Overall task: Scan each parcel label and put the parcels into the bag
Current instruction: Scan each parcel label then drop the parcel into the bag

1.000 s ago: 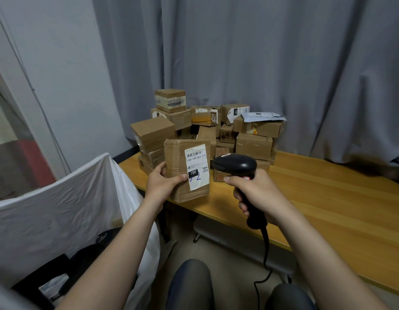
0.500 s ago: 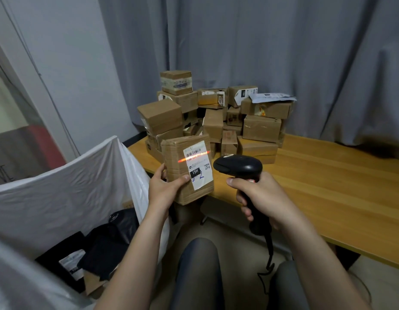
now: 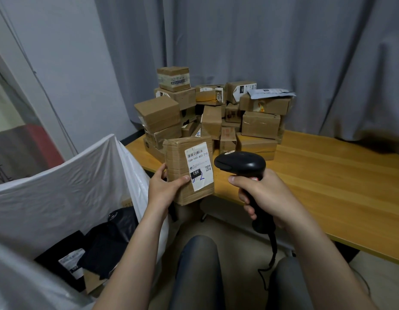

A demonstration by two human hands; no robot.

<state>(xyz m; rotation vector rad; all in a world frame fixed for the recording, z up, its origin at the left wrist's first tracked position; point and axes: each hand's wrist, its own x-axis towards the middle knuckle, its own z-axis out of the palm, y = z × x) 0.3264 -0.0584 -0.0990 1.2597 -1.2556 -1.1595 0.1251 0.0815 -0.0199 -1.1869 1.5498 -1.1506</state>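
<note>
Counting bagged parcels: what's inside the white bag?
In the white bag: black mailers, a labelled mailer and a brown cardboard parcel. The bag's near fold covers anything deeper.

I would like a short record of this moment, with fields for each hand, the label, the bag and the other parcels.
left hand: holds a brown parcel upright
right hand: grips the black scanner, beside the parcel
label: white, marked 15H, no scan line on it
bag: white, open, at the left, dark packages inside
pile of parcels: on the wooden table
</note>
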